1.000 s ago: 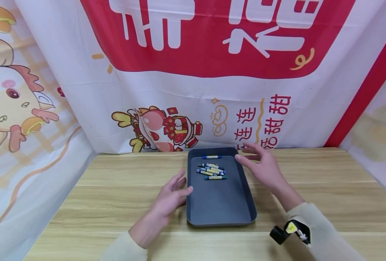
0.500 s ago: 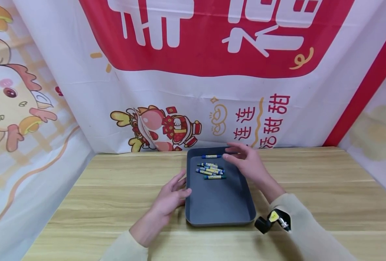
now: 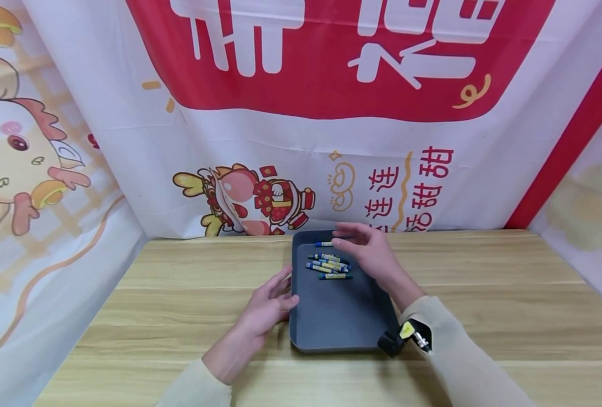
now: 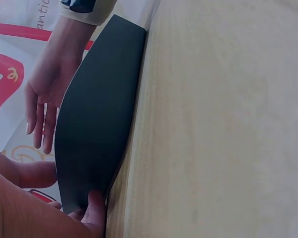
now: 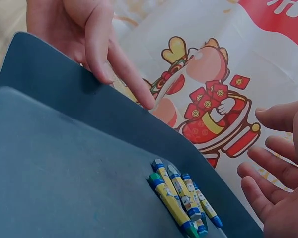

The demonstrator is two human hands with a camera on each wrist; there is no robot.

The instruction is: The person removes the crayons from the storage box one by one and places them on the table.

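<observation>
A dark grey tray [image 3: 341, 322] lies on the table, with several crayons [image 3: 328, 265] in yellow and blue wrappers piled in its far half. One blue crayon [image 3: 323, 244] lies apart near the far wall, partly covered by my right hand [image 3: 374, 254]. That hand hovers over the tray's far right part, fingers spread and relaxed, holding nothing in the right wrist view. On the left side, my left hand [image 3: 265, 310] holds the tray's wall, thumb at the rim and fingers along the outside. The left wrist view shows its fingers [image 4: 95, 210] against the outer wall.
The wooden table [image 3: 199, 299] extends to both sides of the tray. A printed white and red cloth [image 3: 331, 169] hangs right behind the table's far edge, and another cloth [image 3: 41, 226] hangs on the left. A small black wrist camera [image 3: 392, 342] sticks out from the right sleeve.
My right hand has moved left, from the tray's right rim to over its far part, and now covers the right end of the lone blue crayon. The left hand and tray have stayed put.
</observation>
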